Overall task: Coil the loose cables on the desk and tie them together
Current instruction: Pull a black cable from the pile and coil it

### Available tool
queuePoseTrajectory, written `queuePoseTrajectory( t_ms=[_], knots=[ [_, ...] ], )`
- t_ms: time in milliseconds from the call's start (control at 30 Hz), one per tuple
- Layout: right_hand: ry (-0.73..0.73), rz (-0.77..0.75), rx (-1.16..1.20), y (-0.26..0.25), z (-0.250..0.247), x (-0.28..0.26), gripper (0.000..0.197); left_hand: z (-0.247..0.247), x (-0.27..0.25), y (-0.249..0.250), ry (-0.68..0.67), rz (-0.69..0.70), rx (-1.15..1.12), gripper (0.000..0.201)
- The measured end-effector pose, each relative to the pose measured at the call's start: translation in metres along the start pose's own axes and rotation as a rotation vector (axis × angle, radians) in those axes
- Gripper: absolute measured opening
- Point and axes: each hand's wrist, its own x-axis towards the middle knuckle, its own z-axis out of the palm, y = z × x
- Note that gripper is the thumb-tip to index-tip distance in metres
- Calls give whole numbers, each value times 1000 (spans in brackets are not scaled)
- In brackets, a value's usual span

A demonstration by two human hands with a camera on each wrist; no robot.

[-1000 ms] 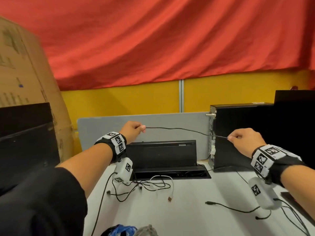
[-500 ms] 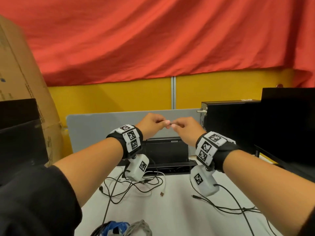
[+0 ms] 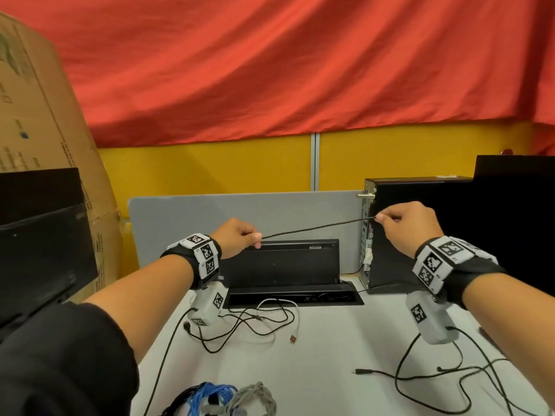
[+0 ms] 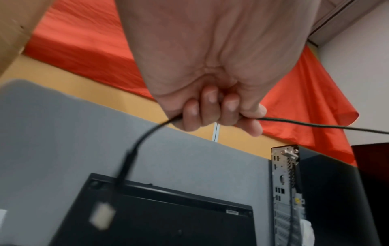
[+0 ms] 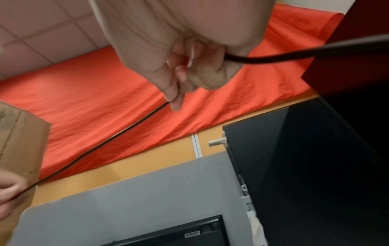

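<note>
Both the left hand (image 3: 237, 238) and right hand (image 3: 405, 226) pinch the black cable (image 3: 315, 227); only the left wrist view shows its dangling plug (image 4: 126, 164).

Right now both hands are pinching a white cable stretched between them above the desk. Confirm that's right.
Not quite: the cable is black, not white. The head view shows it running taut between the left hand and the right hand, above the desk, and both wrist views show the same dark cord in each grip. A white cable lies loose on the desk, untouched.
</note>
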Motion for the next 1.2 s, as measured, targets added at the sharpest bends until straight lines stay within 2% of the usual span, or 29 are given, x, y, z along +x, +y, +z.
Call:
queuePoseTrajectory(
  t_ms=[167,333,533,600,733,800,900,1000,1067,1133,1200],
  knots=[
    [64,13,-16,17,-4,2,13,-3,-5,-12,15,-28,57,30],
    [99,2,-5,26,-2,-4,11,3,-6,-17,-41,-69,79,30],
    [144,-6,19,35,7,-12,11,17,-6,-13,-135,-100,355,34],
    [147,23,4,41,9,-12,11,22,-8,-12,-157,-80,363,37],
    [78,124,-84,61,16,-17,13,23,-15,-7,-124,-28,126,43],
    [26,170,-116,72,21,-22,17,18,-20,-2,-117,-50,-44,44],
    [-44,226,-143,86,31,-31,24,12,-28,9,-232,-152,-434,44],
    [-112,260,-176,92,38,-41,22,8,-38,19,-357,-137,-672,42],
    [-198,268,-221,91,41,-50,18,9,-44,25,-408,-106,-866,34],
    [-297,242,-286,86,43,-62,21,12,-47,31,-396,-70,-1073,26],
    [-446,154,-374,76,46,-78,26,17,-48,36,-350,-52,-1254,33]
  ],
)
